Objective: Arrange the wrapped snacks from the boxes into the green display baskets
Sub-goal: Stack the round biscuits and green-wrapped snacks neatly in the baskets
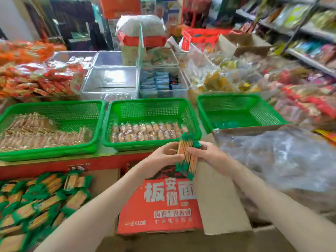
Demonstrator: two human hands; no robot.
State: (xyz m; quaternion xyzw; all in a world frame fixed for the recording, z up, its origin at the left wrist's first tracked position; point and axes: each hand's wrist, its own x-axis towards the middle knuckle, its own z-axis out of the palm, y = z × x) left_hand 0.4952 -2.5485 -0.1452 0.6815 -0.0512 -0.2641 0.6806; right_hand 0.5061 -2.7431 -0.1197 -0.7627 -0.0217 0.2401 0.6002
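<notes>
Box (36,206) near left holds loose green packets. Left hand (163,155) and right hand (207,153) pinch a stack of packets (188,157) between them, near the middle basket (152,145). Square the edges first, then lay in rows in right basket (236,99).

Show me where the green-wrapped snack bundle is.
Head view, centre: the bundle is held between the left hand and right hand, just before the middle green basket, above the red carton.

Shelf goods (294,15) blur beyond reading; the snack box (104,180) and left basket (54,151) run off the left edge.
</notes>
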